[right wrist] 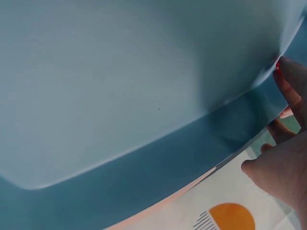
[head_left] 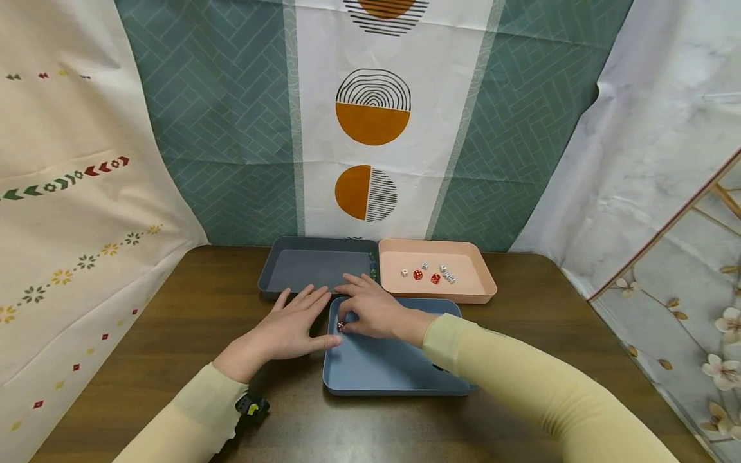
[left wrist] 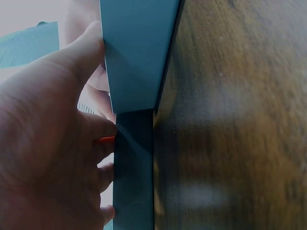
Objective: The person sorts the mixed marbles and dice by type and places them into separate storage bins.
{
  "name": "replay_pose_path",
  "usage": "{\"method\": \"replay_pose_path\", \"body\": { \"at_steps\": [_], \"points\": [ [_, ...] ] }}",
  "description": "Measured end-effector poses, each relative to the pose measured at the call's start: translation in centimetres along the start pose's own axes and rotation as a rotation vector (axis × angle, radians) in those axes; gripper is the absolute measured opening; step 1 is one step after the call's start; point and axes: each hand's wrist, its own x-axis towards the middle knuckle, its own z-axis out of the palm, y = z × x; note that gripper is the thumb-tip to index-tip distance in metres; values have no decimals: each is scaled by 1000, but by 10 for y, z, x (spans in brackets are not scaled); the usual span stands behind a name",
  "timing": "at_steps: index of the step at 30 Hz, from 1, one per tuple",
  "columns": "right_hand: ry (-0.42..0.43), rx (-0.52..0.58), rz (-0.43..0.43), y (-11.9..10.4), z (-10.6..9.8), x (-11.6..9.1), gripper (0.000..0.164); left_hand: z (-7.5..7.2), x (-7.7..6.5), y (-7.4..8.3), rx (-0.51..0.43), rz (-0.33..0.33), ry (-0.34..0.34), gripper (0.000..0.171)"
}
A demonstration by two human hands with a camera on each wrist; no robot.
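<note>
My right hand (head_left: 373, 312) reaches over the left part of the blue tray (head_left: 393, 368), with thumb and forefinger pinching a red die (head_left: 340, 326) with white dots near the tray's left wall. In the right wrist view a bit of the red die (right wrist: 277, 66) shows between the fingertips. My left hand (head_left: 286, 331) is spread at the left side of the tray. Its fingers are extended toward the dark grey tray (head_left: 312, 263), and its thumb (left wrist: 88, 45) lies at the blue tray's rim.
Behind on the left, the dark grey tray has several green dice (head_left: 373, 272) along its right wall. The pink tray (head_left: 482, 281), back right, holds several white dice (head_left: 425, 265) and two red dice (head_left: 418, 274). All stand on a brown wooden table (head_left: 202, 308) with hanging cloths around it.
</note>
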Motion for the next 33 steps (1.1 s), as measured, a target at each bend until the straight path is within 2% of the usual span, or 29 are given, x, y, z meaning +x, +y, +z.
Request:
{"method": "replay_pose_path", "body": {
  "at_steps": [13,20,33],
  "points": [
    [70,35,6,12,-9,-10,15,1,-1,0,-13,-6,0,108],
    [111,52,15,19,-26,-19,15,1,0,0,-13,-4,2,110],
    [167,18,58,38,-54,-38,10,0,0,1,-21,-9,3,111]
  ]
}}
